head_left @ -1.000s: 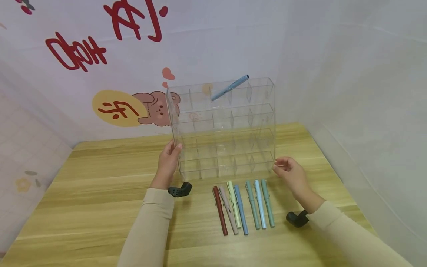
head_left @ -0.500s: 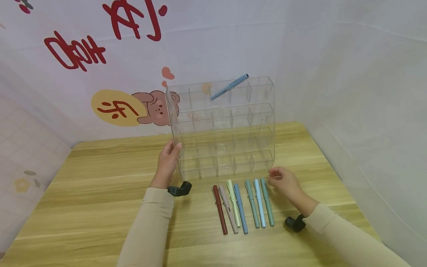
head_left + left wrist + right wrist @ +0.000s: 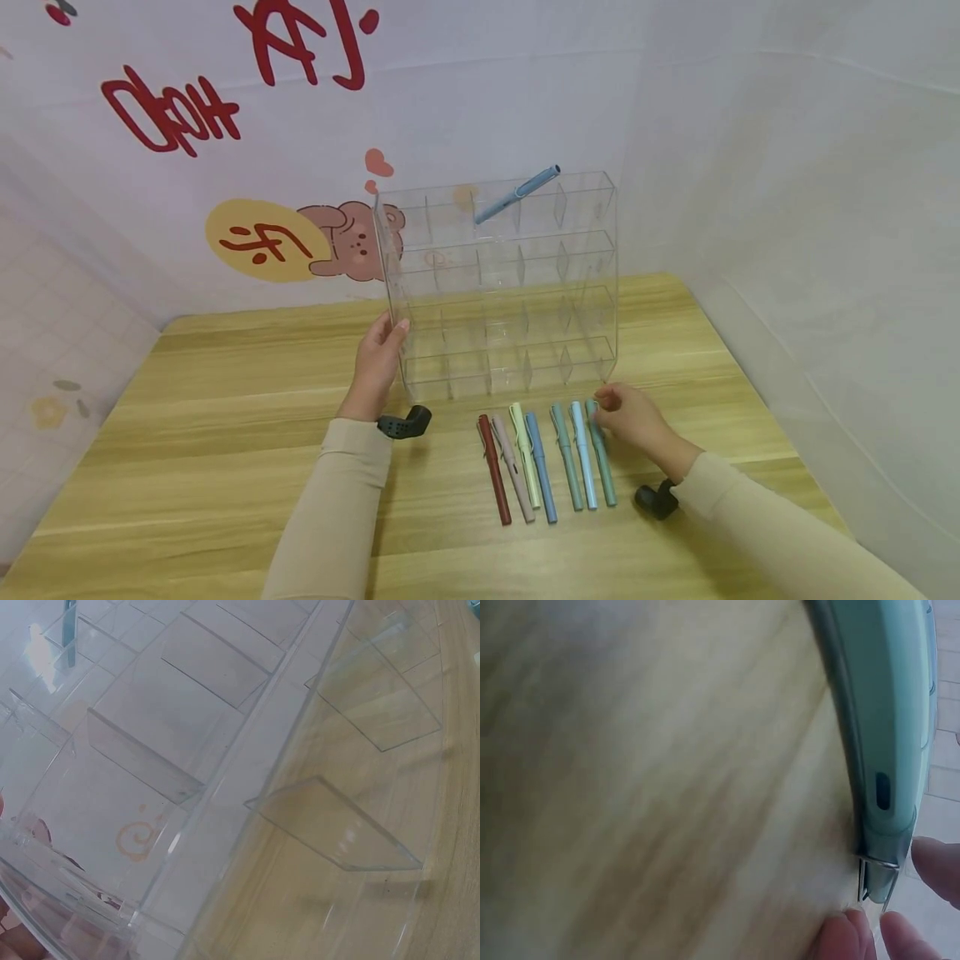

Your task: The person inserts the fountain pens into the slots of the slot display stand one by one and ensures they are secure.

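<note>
A clear acrylic display rack (image 3: pixel 502 350) with divided tiers stands upright on the table. My left hand (image 3: pixel 377 367) grips its lower left side, thumb in front; the left wrist view shows the rack's dividers (image 3: pixel 337 825) close up. A blue pen (image 3: pixel 517 194) leans in the top tier. My right hand (image 3: pixel 637 421) is at the capped end of the rightmost green pen (image 3: pixel 602 458). In the right wrist view, the thumb and fingertips lie around that pen's clip end (image 3: pixel 885 750), apparently without a firm pinch.
Left of that green pen lie a light blue pen (image 3: pixel 583 458), another green pen (image 3: pixel 567 458), a blue pen (image 3: pixel 542 471), a pale yellow pen (image 3: pixel 527 458), a mauve pen (image 3: pixel 513 471) and a dark red pen (image 3: pixel 495 471). A white printed curtain (image 3: pixel 712 167) hangs behind.
My right hand has left the rack's lower right corner and moved left and nearer to the rightmost green pen. The left hand keeps its hold on the rack.
</note>
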`<state>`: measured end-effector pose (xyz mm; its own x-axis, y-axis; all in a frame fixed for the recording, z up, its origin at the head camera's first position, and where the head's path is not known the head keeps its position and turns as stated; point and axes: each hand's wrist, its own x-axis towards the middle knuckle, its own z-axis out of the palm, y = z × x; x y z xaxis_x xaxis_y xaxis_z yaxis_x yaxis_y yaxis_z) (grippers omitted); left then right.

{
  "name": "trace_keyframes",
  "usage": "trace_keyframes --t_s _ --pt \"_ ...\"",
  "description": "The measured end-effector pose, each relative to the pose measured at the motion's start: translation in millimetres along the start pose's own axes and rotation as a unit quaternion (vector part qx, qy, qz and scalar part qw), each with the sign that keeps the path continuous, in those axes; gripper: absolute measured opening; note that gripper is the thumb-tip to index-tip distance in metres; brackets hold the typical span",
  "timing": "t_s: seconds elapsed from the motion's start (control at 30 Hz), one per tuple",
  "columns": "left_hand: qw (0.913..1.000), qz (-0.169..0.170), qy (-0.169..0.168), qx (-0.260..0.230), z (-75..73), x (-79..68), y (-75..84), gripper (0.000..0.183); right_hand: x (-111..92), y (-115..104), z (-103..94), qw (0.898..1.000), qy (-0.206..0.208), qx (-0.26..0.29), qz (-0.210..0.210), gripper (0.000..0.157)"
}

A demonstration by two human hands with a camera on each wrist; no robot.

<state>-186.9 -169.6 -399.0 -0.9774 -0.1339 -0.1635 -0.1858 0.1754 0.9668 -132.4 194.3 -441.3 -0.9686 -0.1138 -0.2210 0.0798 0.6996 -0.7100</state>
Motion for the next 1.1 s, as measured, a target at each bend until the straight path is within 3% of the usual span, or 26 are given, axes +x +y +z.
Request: trace_keyframes --t_s 0.2,0.47,1.1 --pt "1.0000 0.003 -0.001 0.003 -0.5 -0.6 -0.3 0.059 1.9 -3.8 0.3 1.000 -0.017 -0.022 0.003 0.041" --pt "1.0000 -0.001 -0.002 0.002 -0.3 -0.3 -0.8 0.060 7.1 -3.3 2.5 0.998 -0.008 -0.059 -0.020 0.038" --pt "1.0000 0.001 -0.007 0.000 -1.8 -1.2 0.4 0.060 8.5 -8.2 -0.5 0.999 -0.011 -0.032 0.011 0.042"
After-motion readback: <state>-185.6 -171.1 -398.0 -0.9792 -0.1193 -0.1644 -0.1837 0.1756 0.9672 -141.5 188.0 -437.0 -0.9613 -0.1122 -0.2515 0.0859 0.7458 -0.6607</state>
